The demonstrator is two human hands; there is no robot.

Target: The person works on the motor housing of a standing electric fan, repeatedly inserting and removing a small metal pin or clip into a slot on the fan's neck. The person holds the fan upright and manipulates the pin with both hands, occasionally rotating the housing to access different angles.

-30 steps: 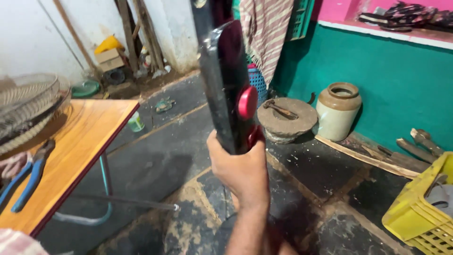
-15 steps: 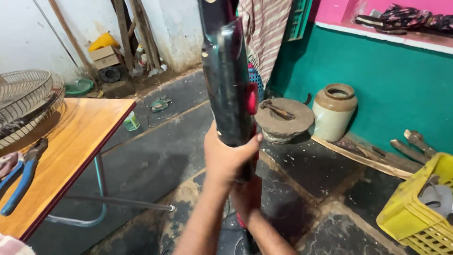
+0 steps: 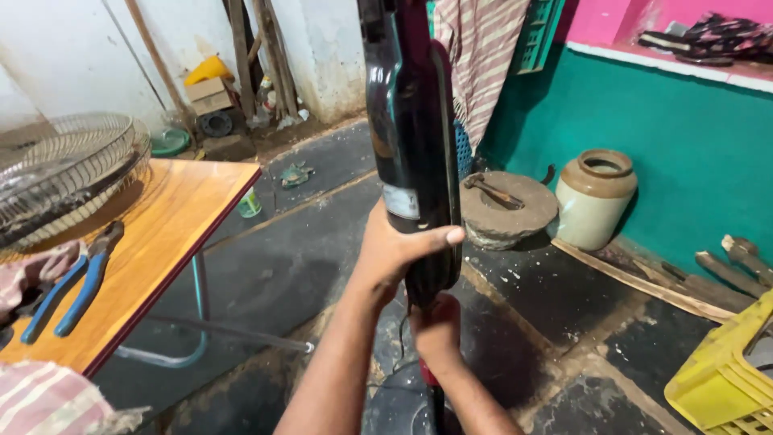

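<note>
Count: two hands, left hand [image 3: 394, 250] and right hand [image 3: 436, 330], both wrapped around one dark upright appliance body [image 3: 411, 137]. Left of the hands: one wooden table [image 3: 169, 217], one wire fan guard [image 3: 64, 173], one pair of blue-handled pliers [image 3: 68, 290]. Right of the hands: one round grinding stone [image 3: 507, 213], one ceramic jar [image 3: 594, 197], one yellow crate [image 3: 725, 374]. Behind the hands: one striped cloth [image 3: 483, 56].

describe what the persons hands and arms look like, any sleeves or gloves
Both hands are bare: no gloves, rings, watch or bands show. The left hand and its forearm are uncovered up to the frame's edge, with no sleeve in view. The right hand and its forearm are likewise unsleeved. No markings are visible on either.
</note>
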